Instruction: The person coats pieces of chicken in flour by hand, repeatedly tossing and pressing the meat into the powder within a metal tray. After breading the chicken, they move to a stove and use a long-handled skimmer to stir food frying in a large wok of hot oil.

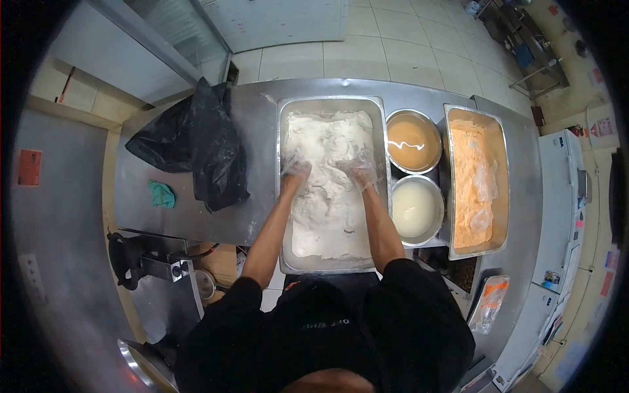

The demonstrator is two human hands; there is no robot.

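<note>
Apparently at hand-mixing stage: working white powder, likely flour [327,190], inside deep metal tray [378,124] on counter [257,98]. Left hand [298,169] toward left wall, right hand [359,171] toward right, both seemingly in clear gloves; with fingers largely hidden, cannot tell whether spread or curled. Next, probably calling for gentle lifting and turning, without spilling over rim. Dry-looking, lumpy between hands, smoother at near end.

Powder [327,190] lies in the tray [327,264] — bag [217,147] left of it, two bowls [439,213] right.
</note>
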